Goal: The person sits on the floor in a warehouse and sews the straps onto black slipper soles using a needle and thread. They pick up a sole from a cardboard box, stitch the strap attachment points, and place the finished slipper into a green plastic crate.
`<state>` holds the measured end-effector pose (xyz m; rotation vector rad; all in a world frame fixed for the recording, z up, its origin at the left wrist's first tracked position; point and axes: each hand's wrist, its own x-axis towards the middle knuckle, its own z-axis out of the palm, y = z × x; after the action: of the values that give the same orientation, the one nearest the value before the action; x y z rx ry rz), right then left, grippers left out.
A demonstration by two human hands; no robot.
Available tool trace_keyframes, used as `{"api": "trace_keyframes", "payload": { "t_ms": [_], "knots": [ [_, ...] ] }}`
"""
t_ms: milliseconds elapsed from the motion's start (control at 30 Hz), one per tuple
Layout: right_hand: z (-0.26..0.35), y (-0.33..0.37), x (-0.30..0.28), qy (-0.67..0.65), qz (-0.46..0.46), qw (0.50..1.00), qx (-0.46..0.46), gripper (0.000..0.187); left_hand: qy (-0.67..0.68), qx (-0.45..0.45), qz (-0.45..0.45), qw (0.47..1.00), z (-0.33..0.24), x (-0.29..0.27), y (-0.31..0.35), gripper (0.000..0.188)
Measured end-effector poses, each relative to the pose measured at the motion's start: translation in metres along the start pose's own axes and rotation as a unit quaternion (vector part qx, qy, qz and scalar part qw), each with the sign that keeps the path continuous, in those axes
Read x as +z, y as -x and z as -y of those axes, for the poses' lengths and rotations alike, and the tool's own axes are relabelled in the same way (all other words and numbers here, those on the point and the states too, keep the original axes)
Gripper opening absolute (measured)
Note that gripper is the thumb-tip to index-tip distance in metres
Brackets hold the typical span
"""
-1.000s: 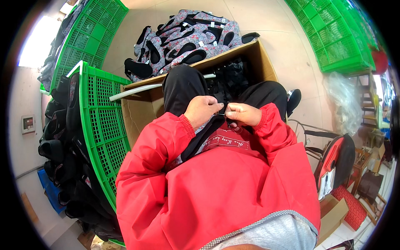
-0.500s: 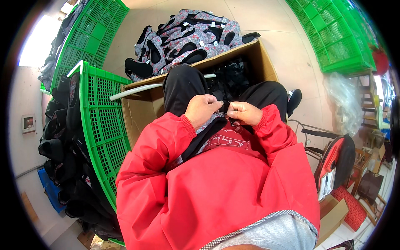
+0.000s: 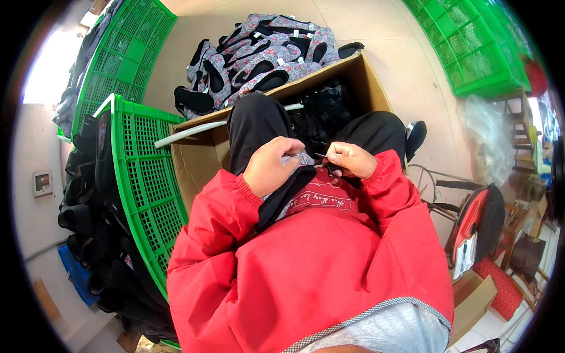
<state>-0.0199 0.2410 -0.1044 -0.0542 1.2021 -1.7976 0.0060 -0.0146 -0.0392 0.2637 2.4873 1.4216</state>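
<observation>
Just below the left hand (image 3: 272,166), over the person's lap, lies a flowered cloth piece with a black band (image 3: 288,189). Its long axis goes slantwise, from near the left sleeve (image 3: 215,203) up toward the gap between both hands. The left hand is the nearer one and touches the cloth with bent fingers, but how firmly it grips, I cannot tell. The right hand (image 3: 352,160) is closed around a small dark tool (image 3: 321,155), whose thin tip points left, to the cloth and the other hand; tip and left fingers are apart. Under the work is a red smock (image 3: 318,259). Before the knees stands a cardboard box (image 3: 197,167) with black things inside; beyond it, flowered slippers (image 3: 259,59) are heaped on the pale floor (image 3: 406,73). Green crates (image 3: 147,194) stand at both sides.
</observation>
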Motion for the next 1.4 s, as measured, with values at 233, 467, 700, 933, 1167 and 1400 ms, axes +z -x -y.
{"api": "trace_keyframes", "payload": {
  "t_ms": [233,467,700,933,1167,1400],
  "knots": [
    [-0.002,-0.002,0.006,-0.002,0.031,0.999,0.008,0.022,-0.092,0.141,0.07,0.983,0.01,-0.005,-0.001,0.021],
    [0.007,-0.001,0.01,0.046,0.029,0.998,0.034,0.024,-0.142,0.187,0.075,0.969,0.011,-0.003,-0.006,0.009],
    [-0.007,-0.012,-0.001,0.075,0.088,0.993,0.02,0.026,-0.11,0.143,0.01,0.984,0.005,0.004,-0.007,0.005],
    [0.01,-0.013,0.004,0.104,0.11,0.988,0.012,0.025,-0.091,0.128,-0.02,0.987,-0.003,0.005,-0.005,0.004],
    [0.035,-0.015,0.015,0.231,0.092,0.969,0.009,0.023,-0.125,0.152,-0.053,0.979,0.0,0.01,-0.006,0.007],
    [0.052,-0.013,0.024,0.38,0.064,0.921,-0.065,0.025,-0.129,0.16,-0.061,0.977,0.0,0.01,-0.008,0.008]
  ]
}}
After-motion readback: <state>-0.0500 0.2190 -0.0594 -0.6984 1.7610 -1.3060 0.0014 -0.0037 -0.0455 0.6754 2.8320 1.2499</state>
